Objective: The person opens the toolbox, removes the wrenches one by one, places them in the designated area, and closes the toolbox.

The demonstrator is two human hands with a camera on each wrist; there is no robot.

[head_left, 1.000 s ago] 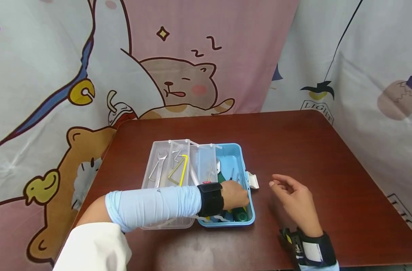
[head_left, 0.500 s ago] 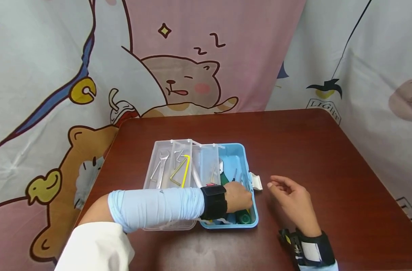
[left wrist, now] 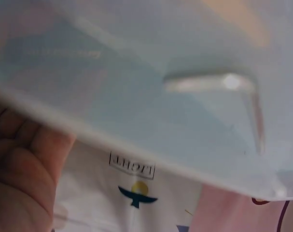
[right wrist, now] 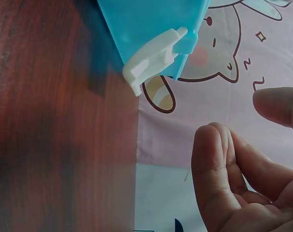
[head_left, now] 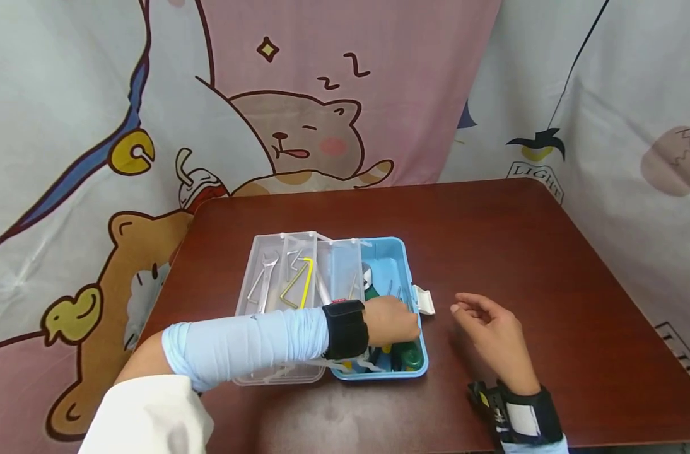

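Note:
My left hand (head_left: 391, 320) reaches into the light-blue toolbox (head_left: 387, 257), knuckles up. Its fingertips are hidden, so whether it holds a tool cannot be told. A dark green rounded piece (head_left: 410, 357) lies just in front of it in the box. In the left wrist view, part of the palm (left wrist: 23, 179) shows beneath the clear plastic tray (left wrist: 136, 121), where a bent metal key (left wrist: 209, 83) lies. To the right of the box, my right hand (head_left: 495, 337) hovers with relaxed, slightly bent fingers, thumb apart from them, holding nothing.
Clear trays on the box's left hold a wrench (head_left: 267, 277), a yellow hex key (head_left: 307, 284) and an olive hex key (head_left: 292, 287). A white latch (head_left: 424, 301) sticks out from the box's right side. Brown table (head_left: 492, 233) surrounds the box; a printed curtain hangs behind.
My left hand has shifted slightly backward inside the toolbox, and more of the dark green piece at the front shows. The right hand has stayed where it was.

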